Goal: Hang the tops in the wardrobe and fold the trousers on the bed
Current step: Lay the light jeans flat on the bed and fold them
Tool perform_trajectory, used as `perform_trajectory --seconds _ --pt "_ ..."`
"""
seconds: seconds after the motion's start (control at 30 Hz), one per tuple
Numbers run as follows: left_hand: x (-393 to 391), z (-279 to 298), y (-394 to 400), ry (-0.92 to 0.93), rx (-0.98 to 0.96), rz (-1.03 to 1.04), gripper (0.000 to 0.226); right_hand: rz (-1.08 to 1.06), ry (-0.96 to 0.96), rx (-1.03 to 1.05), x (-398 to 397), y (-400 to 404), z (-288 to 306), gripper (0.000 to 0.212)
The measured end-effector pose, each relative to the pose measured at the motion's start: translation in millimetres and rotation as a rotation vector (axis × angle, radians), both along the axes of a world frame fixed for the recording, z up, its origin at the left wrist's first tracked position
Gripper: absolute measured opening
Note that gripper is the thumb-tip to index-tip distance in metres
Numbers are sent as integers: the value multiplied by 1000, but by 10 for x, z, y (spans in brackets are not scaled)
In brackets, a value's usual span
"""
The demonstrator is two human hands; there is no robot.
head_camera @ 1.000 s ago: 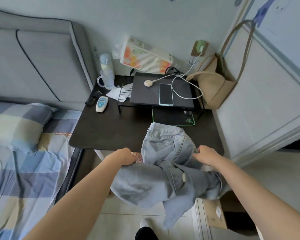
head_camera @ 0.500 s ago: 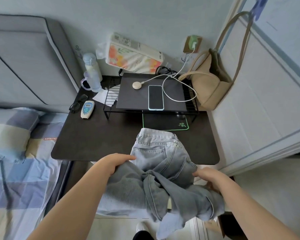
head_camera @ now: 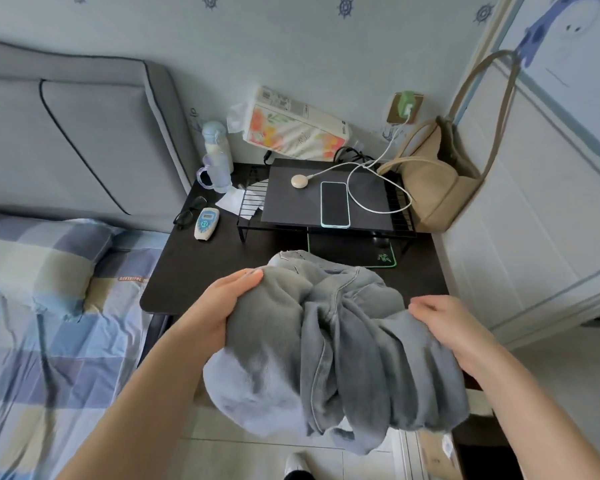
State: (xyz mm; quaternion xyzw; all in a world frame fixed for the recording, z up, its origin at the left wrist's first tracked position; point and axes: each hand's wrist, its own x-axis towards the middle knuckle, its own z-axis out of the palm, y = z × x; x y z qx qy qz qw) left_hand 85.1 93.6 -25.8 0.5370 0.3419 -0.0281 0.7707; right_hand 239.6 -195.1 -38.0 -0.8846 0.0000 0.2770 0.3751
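A bunched pair of grey-blue jeans (head_camera: pixel 340 344) hangs in front of me over the near edge of the black side table (head_camera: pixel 187 271). My left hand (head_camera: pixel 226 306) grips the left side of the bundle, its fingers wrapped over the cloth. On the right side, my right hand (head_camera: pixel 447 327) holds the bundle with its fingers lying over the denim. Part of the jeans droops below the table edge towards the floor. The bed (head_camera: pixel 42 341) with a blue checked sheet lies to my left. The white wardrobe (head_camera: pixel 534 220) stands at the right.
On the table stand a wire rack holding a dark board (head_camera: pixel 326 199), a phone (head_camera: pixel 335 204) and a white cable. A remote (head_camera: pixel 207 223), glasses, a bottle (head_camera: pixel 217 157), a tissue pack (head_camera: pixel 291 128) and a tan bag (head_camera: pixel 433 181) are around it. A pillow (head_camera: pixel 39 258) lies on the bed.
Both hands have gathered the jeans into a tighter bundle and lifted it off the table towards me. The view has tilted up and swung left towards the bed.
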Motion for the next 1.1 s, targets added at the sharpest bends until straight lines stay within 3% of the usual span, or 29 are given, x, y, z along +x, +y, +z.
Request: perform_trajectory --seconds 0.13,0.23,0.33,0.4,0.53,0.6,0.7,0.9,1.03,1.1 --pt "-525 183 -54 -122 14 130 26 136 -429 -139 -507 146 328 32" --pt "-949 329 -76 -208 25 196 29 160 -656 -28 -970 249 557 29" --pt "-1506 481 -4 -296 23 304 17 197 -741 180 -1477 420 772 32" --pt "-1973 604 70 -339 60 373 17 225 -694 384 -1855 598 882 36" --pt "-2892 715 117 -240 308 392 56 367 -594 654 -2557 1058 1004 45" --pt "-3268 690 73 -193 252 387 57 488 -556 744 -2947 1297 1079 44" --pt "-3743 627 -14 -141 13 420 62 723 -467 851 -3614 1619 1156 39" --pt "-4604 622 -34 -194 -198 709 50 1252 -299 782 -4973 1974 1015 38" --pt "-5396 540 -7 -17 45 874 22 1407 -216 735 -5593 2010 842 33" --pt "-5614 499 -22 19 126 1007 25 1416 -158 704 -5804 2008 765 32"
